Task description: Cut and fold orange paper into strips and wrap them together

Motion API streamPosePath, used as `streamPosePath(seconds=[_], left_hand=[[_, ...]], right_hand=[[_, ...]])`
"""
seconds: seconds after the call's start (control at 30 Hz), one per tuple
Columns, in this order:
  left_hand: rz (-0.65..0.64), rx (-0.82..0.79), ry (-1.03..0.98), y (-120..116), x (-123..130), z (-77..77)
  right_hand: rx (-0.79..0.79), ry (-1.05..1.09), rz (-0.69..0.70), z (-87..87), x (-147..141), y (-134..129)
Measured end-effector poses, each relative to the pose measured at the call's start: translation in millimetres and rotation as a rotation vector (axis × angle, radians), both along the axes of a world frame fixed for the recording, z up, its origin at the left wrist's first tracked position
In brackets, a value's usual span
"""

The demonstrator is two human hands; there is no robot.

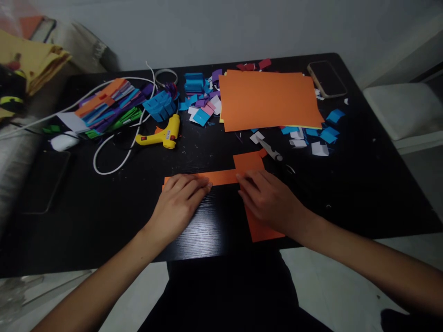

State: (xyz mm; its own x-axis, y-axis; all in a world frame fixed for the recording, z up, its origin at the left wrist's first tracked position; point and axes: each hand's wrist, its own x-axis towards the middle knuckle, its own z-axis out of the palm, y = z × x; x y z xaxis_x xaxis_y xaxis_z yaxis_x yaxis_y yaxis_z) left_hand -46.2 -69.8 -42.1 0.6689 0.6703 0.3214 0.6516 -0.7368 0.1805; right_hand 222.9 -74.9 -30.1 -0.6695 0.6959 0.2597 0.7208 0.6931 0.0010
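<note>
A long, narrow orange paper strip [223,177] lies crosswise near the front of the black table. My left hand [183,191] is over its left part, fingers together and thumb at the strip's lower edge. At the strip's right end my right hand [265,196] has its fingers bent in and closed on the paper; the palm side is hidden. Beneath that hand lies a wider orange paper piece [265,226], which shows above and below it. Just beyond, scissors [272,150] with a dark handle rest on the table.
Orange sheets [270,99] are stacked at the back, among coloured paper scraps [204,110]. A yellow glue gun [169,133], a white cable [98,159] and a bundle of folded strips [107,108] lie left. One phone [326,78] is at back right, another dark phone-like slab [44,182] at left.
</note>
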Motion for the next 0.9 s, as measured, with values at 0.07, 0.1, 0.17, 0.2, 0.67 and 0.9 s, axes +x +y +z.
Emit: streamPosePath(seconds=[0.07, 0.1, 0.17, 0.2, 0.67, 0.9], left_hand=[[-0.002, -0.001, -0.002, 0, 0, -0.2], [-0.004, -0.001, -0.001, 0, 0, -0.1], [-0.008, 0.002, 0.002, 0, 0, 0.3], [-0.011, 0.002, 0.004, 0, 1, 0.5], [-0.006, 0.03, 0.017, 0, 1, -0.5], [0.034, 0.007, 0.03, 0, -20, 0.2]], right_hand=[[-0.021, -0.005, -0.02, 0.8, 3, -1], [-0.039, -0.002, -0.034, 1.3, 4, -2], [-0.068, 0.022, -0.074, 2.4, 3, -3], [-0.07, 0.046, -0.089, 2.8, 1, -3], [-0.02, 0.033, 0.13, -9.8, -43, -5], [-0.193, -0.022, 0.124, -5.8, -42, -1]])
